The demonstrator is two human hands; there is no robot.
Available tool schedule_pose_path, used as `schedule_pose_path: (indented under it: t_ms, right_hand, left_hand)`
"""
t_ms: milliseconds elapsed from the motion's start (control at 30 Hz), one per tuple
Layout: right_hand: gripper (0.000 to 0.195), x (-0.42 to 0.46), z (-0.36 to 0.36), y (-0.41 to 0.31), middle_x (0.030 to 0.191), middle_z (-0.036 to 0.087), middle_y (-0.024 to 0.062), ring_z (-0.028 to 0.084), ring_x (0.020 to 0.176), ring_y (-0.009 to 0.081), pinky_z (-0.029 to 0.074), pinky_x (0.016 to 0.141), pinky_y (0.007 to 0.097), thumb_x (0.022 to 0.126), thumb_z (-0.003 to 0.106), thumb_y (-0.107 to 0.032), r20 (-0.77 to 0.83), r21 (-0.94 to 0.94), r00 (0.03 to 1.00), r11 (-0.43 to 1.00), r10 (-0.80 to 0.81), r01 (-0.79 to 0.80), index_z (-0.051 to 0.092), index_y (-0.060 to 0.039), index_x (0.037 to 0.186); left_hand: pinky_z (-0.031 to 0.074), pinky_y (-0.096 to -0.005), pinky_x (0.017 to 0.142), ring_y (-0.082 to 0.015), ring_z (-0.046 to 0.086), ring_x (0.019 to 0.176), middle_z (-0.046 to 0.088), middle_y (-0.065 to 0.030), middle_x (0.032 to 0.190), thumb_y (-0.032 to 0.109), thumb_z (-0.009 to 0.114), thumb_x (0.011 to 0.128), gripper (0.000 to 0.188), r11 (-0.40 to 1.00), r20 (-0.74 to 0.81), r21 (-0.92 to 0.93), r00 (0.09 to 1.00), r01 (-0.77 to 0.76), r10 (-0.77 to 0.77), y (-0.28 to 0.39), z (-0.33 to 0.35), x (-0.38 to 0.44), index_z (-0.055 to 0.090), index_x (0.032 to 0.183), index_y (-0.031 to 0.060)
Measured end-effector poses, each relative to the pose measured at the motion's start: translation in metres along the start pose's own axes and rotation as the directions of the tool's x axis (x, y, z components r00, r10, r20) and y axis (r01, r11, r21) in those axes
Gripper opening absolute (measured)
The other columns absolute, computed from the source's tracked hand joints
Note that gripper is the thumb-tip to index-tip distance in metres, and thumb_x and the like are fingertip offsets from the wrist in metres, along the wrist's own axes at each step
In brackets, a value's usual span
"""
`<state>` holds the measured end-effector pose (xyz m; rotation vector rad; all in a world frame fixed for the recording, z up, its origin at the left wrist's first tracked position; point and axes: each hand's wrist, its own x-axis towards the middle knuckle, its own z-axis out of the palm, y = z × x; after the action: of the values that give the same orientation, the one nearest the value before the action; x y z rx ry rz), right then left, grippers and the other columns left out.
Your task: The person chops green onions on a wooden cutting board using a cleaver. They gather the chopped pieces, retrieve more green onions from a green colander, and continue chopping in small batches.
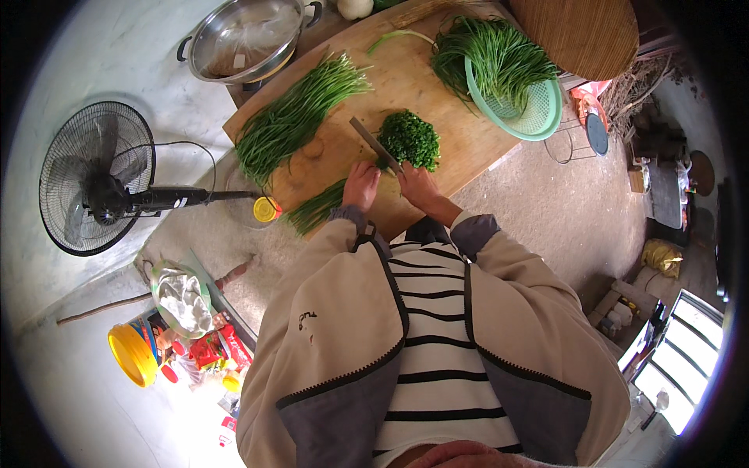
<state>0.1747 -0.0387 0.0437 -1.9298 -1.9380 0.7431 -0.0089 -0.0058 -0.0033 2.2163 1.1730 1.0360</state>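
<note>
My right hand point(419, 186) grips a kitchen knife point(371, 140), whose blade points away from me and to the left over the wooden board point(468, 146). Pressed close to the blade's left side, my left hand point(361, 182) holds a bunch of garlic chives point(320, 205) that trails back toward my left sleeve. A mound of finely chopped chives point(409, 139) lies just right of the knife. Uncut chives point(301, 114) are spread in a long bundle on the board's left. More chives point(503, 55) spill over a pale green plastic colander point(550, 111) at the far right.
A black pedestal fan point(96, 178) stands left, its pole reaching toward the board. A steel pot point(248, 41) holding a plastic bag sits at the far left. A round wooden lid or stool top point(576, 35) is beyond the colander. Packets and a yellow bucket point(131, 354) lie lower left.
</note>
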Motion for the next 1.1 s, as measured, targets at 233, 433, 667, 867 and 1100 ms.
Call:
schedule_pose_path:
  t_ms: [233, 433, 667, 867, 1100]
  right_hand:
    - [0.025, 0.004, -0.014, -0.011, 0.076, 0.063, 0.032, 0.063, 0.073, 0.0529, 0.051, 0.066, 0.0609, 0.097, 0.054, -0.028, 0.073, -0.004, 0.996, 0.998, 0.055, -0.055, 0.055, -0.0031, 0.101]
    - [0.025, 0.002, -0.018, -0.012, 0.085, 0.066, 0.0311, 0.067, 0.079, 0.0498, 0.054, 0.068, 0.0592, 0.098, 0.049, -0.027, 0.149, -0.008, 0.98, 0.991, 0.132, -0.132, 0.055, -0.003, 0.102]
    - [0.028, 0.01, 0.005, -0.011, 0.081, 0.065, 0.0324, 0.065, 0.084, 0.0512, 0.053, 0.073, 0.0594, 0.096, 0.052, -0.028, 0.145, -0.05, 0.976, 0.986, 0.162, -0.157, 0.056, -0.001, 0.102]
    - [0.028, 0.014, 0.013, 0.022, 0.083, 0.066, 0.0304, 0.065, 0.078, 0.0502, 0.052, 0.067, 0.0586, 0.095, 0.056, -0.028, -0.041, 0.163, 0.995, 0.983, 0.094, -0.086, 0.059, -0.0001, 0.093]
    - [0.028, 0.001, -0.016, -0.002, 0.08, 0.064, 0.0332, 0.063, 0.077, 0.0541, 0.051, 0.066, 0.0613, 0.096, 0.055, -0.028, -0.01, 0.102, 0.999, 0.994, 0.042, -0.041, 0.056, -0.001, 0.102]
  left_hand:
    - [0.048, -0.0451, 0.076, -0.0364, 0.056, 0.089, 0.06, -0.0118, 0.094, 0.002, 0.068, 0.084, 0.006, 1.0, 0.013, -0.016, 1.0, -0.023, 0.023, -0.001, -0.002, 0.003, 0.064, 0.09, 0.0035]
    - [0.049, -0.0424, 0.079, -0.0335, 0.056, 0.093, 0.06, -0.0102, 0.098, 0.005, 0.064, 0.087, 0.003, 0.999, 0.016, -0.004, 0.999, 0.034, -0.034, 0.0, 0.0, 0.001, 0.065, 0.09, 0.0042]
    - [0.049, -0.0431, 0.078, -0.0343, 0.055, 0.092, 0.059, -0.0111, 0.097, 0.005, 0.065, 0.087, 0.005, 1.0, 0.0, -0.007, 1.0, 0.027, -0.027, 0.002, -0.002, 0.0, 0.065, 0.091, 0.0023]
    - [0.048, -0.0462, 0.076, -0.0377, 0.056, 0.09, 0.059, -0.0136, 0.096, 0.002, 0.068, 0.085, 0.007, 0.998, -0.033, -0.055, 0.999, 0.025, -0.027, 0.0, 0.002, 0.006, 0.064, 0.091, 0.0026]
    - [0.049, -0.0439, 0.079, -0.0355, 0.056, 0.092, 0.058, -0.0123, 0.093, 0.003, 0.065, 0.085, 0.005, 0.998, -0.002, -0.04, 0.999, 0.051, -0.052, 0.004, 0.006, 0.012, 0.063, 0.089, 0.0031]
